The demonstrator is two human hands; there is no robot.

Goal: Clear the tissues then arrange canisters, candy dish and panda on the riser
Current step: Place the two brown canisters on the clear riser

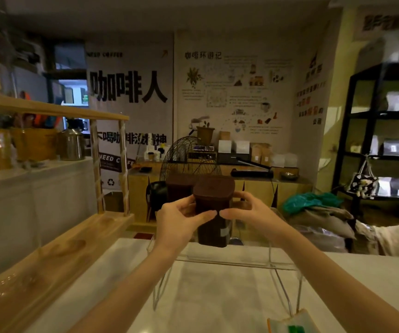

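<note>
White tabletop (217, 296) carried a clear acrylic riser (229, 260); left hand (179, 222) and right hand (249, 212) together grasped an upright dark-brown, square-lidded canister (214, 207).

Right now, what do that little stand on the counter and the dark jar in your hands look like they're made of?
The riser looks like clear acrylic or similar plastic: the white counter shows straight through it, and only its glossy edges catch light. The canister, held between left hand and right hand, appears to have a see-through body, plastic or glass, over dark contents, and a matte brown lid, material unclear.
</note>
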